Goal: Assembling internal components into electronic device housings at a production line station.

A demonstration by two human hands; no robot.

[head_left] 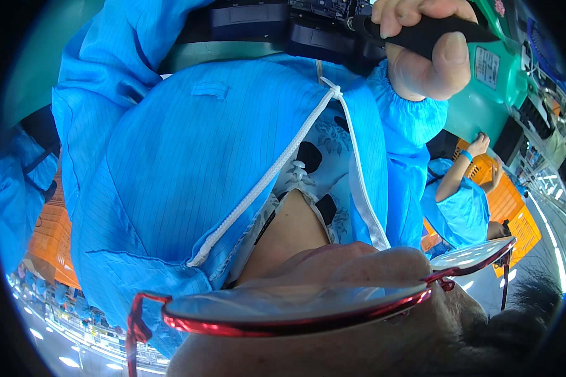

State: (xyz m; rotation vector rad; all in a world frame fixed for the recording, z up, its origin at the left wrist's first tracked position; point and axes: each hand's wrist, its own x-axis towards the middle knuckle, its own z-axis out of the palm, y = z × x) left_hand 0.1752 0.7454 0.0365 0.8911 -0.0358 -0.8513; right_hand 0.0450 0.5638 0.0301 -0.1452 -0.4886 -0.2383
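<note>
One black tool (426, 36), one pair of red glasses (295, 327)

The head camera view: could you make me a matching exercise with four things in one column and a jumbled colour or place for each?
1. Handheld tool
2. Glasses
3. Wearer's smock
4. Crate at right

A. Red-framed
B. Orange
C. Held in the right hand
D. Blue

Pairs: 1-C, 2-A, 3-D, 4-B
</note>
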